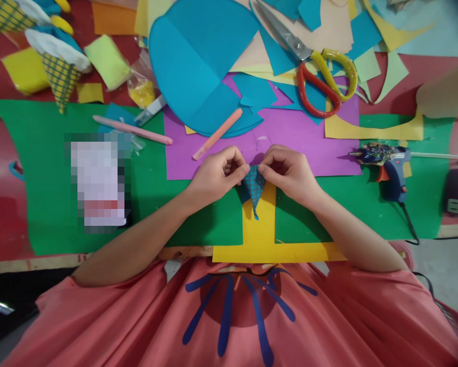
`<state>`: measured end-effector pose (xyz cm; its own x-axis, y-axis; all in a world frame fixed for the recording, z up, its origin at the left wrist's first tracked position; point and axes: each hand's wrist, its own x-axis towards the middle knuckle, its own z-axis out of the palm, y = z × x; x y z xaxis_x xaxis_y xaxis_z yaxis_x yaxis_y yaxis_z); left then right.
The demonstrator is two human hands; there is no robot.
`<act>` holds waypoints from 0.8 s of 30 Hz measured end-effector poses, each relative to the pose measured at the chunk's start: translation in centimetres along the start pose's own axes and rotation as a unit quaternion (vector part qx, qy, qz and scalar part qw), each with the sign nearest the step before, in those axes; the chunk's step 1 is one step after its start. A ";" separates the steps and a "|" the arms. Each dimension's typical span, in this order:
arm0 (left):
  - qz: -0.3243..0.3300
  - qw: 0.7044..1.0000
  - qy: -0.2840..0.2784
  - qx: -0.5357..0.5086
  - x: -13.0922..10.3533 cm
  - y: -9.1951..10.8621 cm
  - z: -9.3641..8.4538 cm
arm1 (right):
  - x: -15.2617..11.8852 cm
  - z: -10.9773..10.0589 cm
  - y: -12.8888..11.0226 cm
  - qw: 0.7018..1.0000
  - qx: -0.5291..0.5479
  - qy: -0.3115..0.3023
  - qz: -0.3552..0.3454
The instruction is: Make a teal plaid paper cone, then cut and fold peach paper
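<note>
This place is looking like a little craft workshop. Big scissors point(304, 55) are lying on cut-up colored scraps point(253, 93), a glue gun point(394, 176) is resting on a green sheet point(206, 227), and bright pieces are covering much of the red tabletop point(7, 214).

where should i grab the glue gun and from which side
Probably best by the blue handle of the glue gun, from the near side, with the right hand once it releases the checked cloth. The handle extends that way, orange trigger on its left; avoid the left-pointing nozzle, possibly hot.
</note>
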<state>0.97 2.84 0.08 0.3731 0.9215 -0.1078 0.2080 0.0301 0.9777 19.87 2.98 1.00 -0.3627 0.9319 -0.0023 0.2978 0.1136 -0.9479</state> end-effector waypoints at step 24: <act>-0.018 1.000 -0.001 -0.004 0.1 0.3 0.1 | 0.0 0.0 -0.1 1.000 0.000 -0.004 -0.003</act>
<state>1.22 2.93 0.38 0.3676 0.9188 -0.1440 0.2143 0.0670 0.9745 19.84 2.94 1.07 -0.3716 0.9284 0.0014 0.2948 0.1194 -0.9481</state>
